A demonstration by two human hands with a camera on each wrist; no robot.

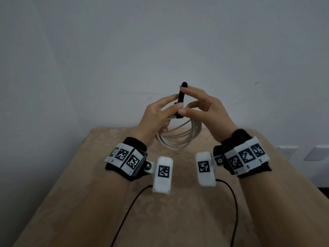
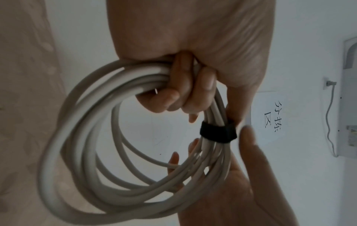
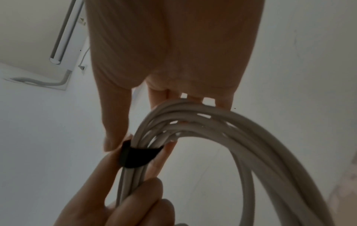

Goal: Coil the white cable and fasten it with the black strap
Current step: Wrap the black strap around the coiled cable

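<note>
Both hands are raised above the table. The white cable hangs as a coil of several loops. My left hand grips the gathered loops, fingers curled round the bundle. The black strap runs round the bundle just beyond those fingers. Its free end sticks upward. My right hand pinches that strap, the index fingertip on the upper part and the thumb at the base beside the cable.
Below the hands is a beige patterned table, ending at a plain pale wall. Black leads trail from the wrist cameras over the tabletop. White wall plates sit to the right.
</note>
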